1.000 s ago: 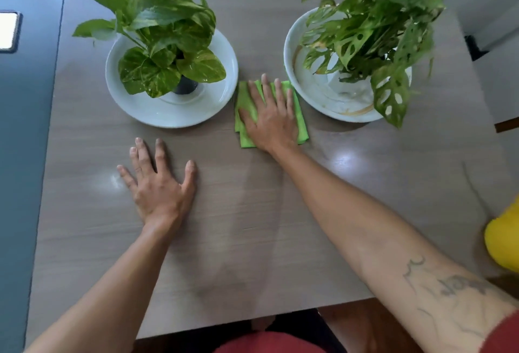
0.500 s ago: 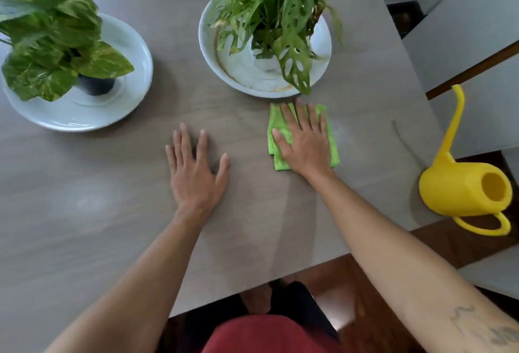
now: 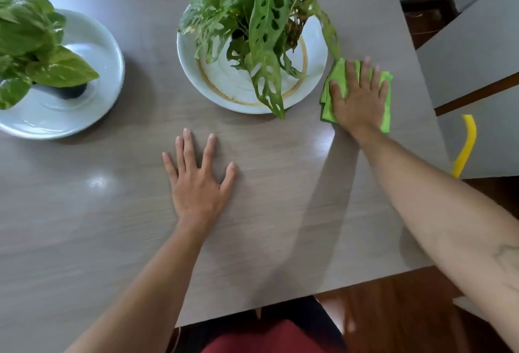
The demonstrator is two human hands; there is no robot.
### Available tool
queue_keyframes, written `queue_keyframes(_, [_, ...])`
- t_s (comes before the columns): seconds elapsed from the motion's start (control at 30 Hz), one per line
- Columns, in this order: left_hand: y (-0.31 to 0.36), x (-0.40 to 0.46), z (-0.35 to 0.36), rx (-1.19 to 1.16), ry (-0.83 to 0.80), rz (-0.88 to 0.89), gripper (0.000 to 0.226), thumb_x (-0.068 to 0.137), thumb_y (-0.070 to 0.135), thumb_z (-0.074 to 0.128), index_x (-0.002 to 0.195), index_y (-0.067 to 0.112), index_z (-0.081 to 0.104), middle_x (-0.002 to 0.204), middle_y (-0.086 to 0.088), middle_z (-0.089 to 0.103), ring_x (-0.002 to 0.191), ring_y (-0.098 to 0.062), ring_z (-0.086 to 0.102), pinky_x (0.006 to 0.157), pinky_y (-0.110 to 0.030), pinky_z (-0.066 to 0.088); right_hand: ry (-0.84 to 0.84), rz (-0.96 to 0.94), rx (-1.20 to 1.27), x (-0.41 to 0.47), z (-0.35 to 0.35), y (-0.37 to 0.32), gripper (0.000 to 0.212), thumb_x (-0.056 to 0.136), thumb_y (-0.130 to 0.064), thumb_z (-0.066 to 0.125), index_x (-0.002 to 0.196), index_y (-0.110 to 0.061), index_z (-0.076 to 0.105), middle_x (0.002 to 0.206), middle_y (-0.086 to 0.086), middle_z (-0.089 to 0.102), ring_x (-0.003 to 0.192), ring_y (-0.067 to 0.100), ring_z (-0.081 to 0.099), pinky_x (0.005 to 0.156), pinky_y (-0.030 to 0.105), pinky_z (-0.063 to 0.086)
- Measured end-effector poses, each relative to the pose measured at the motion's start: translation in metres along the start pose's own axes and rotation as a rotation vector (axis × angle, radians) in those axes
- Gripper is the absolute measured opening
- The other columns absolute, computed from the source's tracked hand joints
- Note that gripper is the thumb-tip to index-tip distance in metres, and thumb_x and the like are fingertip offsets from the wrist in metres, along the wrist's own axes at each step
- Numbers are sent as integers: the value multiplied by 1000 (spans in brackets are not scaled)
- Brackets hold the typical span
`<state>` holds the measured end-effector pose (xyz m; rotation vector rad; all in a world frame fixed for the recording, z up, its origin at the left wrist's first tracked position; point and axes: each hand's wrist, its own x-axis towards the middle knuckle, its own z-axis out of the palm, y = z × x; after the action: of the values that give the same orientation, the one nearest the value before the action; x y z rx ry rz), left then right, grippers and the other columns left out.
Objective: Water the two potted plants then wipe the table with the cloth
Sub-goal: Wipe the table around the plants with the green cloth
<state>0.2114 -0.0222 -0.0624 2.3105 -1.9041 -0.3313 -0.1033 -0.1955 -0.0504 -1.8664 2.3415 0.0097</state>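
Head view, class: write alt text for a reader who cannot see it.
A right hand presses a green cloth flat on a grey table beside a potted plant; the left hand rests flat nearby.

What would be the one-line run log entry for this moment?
stage: wiping | right hand: flat on green cloth, beside right plant's dish | left hand: flat on table | watering can: mostly out of view

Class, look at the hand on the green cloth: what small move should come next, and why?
Probably slide the cloth back toward the near table edge. The right hand presses it flat beside the dish, close to the far right edge, with broad bare tabletop nearer the person.
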Motion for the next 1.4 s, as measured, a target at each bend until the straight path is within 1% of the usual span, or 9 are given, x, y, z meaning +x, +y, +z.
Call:
queue_keyframes(0.13, [1,1,1,1,19,-2,69,95,63,39,155,31,27,167,-12,8,155,-28,3,124,-56,1,-7,-12,-14,35,-6,-2,68,100,-63,14,160,-29,7,168,7,1,153,33,-1,123,54,0])
queue_keyframes(0.3, [0,1,3,-1,39,8,69,95,63,41,155,31,28,167,-13,9,155,-29,4,124,-56,2,-4,-25,-14,22,-3,-5,68,101,-60,15,160,-26,8,168,8,2,153,33,-1,123,53,0])
queue_keyframes(0.6, [0,0,-3,-33,-6,10,69,95,66,34,155,34,25,168,-11,5,155,-28,1,124,-52,-4,-6,-127,-42,-112,23,-42,68,98,-57,26,158,-25,21,167,8,11,153,35,8,123,53,5])
queue_keyframes(0.77, [-16,-8,-18,-227,-31,83,64,96,56,45,153,28,35,166,-16,13,155,-30,5,125,-49,-3,43,-259,15,-207,40,-84,67,97,-59,32,156,-27,30,165,9,21,151,35,16,121,55,12])
queue_keyframes(0.87, [-36,-30,-28,-254,10,40,60,97,51,49,150,23,41,162,-18,23,154,-32,11,125,-47,1,36,-349,59,-260,50,-114,66,98,-59,34,156,-27,30,165,8,21,152,35,15,120,55,13])
queue_keyframes(0.97, [-64,-55,-35,-259,18,-42,58,100,50,45,150,22,41,163,-17,22,154,-31,10,126,-44,0,10,-379,73,-296,57,-141,66,99,-59,32,157,-28,27,165,8,18,153,34,11,121,55,11])
queue_keyframes(1.17, [-94,-87,-40,-270,7,-90,58,102,49,41,151,19,38,165,-15,18,155,-29,6,126,-44,0,-130,-418,55,-295,42,-143,67,99,-63,22,159,-34,10,167,4,7,154,29,3,124,49,3])
queue_keyframes(1.3, [-70,-89,-41,-239,17,-27,62,101,47,42,153,14,35,165,-17,18,154,-30,7,126,-46,2,-60,-396,345,-278,21,-117,60,102,-44,41,157,-22,27,162,7,28,151,25,20,121,38,15])
queue_keyframes(1.4, [-34,-89,-39,-204,17,52,65,100,44,44,154,11,33,165,-18,16,154,-31,7,126,-47,3,52,-307,368,-256,13,-94,52,103,-30,44,152,-13,38,158,10,36,151,26,22,121,38,18])
